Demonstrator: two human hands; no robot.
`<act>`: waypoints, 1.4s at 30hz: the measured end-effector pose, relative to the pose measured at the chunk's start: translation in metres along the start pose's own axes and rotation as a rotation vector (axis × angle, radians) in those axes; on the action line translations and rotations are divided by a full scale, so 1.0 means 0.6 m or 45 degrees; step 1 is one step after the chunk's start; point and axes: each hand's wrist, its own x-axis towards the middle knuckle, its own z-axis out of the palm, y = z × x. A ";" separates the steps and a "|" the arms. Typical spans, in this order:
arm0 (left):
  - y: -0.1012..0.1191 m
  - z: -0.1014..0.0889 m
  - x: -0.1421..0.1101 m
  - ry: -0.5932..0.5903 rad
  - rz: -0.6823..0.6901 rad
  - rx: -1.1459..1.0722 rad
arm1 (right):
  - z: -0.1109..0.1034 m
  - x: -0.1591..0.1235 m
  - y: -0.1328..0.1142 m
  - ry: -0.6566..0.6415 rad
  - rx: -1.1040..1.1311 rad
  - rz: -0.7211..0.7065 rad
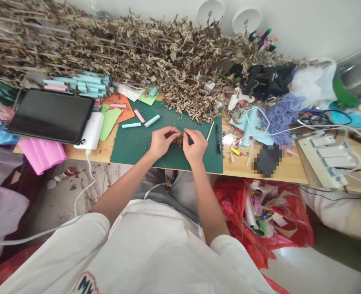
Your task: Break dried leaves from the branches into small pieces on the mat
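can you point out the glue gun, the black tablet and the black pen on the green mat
Glue gun (238,98): head view, on its white body.
Black tablet (52,115): head view, on the middle of its dark screen.
Black pen (218,139): head view, on the middle of its barrel.

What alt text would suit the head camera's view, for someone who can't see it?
Left hand and right hand pinch at brown dried plant bits over a green mat on a wooden desk. Dried leafy stems are heaped behind, with blue and pink paper rolls and a dark tablet at left, and a white glue gun at right.
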 end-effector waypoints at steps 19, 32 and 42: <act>-0.001 -0.002 0.002 0.004 -0.030 -0.015 | -0.003 0.006 -0.004 -0.141 0.108 -0.098; 0.005 -0.001 -0.002 -0.027 0.042 -0.036 | -0.005 0.005 -0.007 -0.102 0.125 -0.079; 0.014 -0.002 -0.001 -0.110 0.131 0.235 | -0.006 0.005 -0.006 -0.121 0.051 -0.070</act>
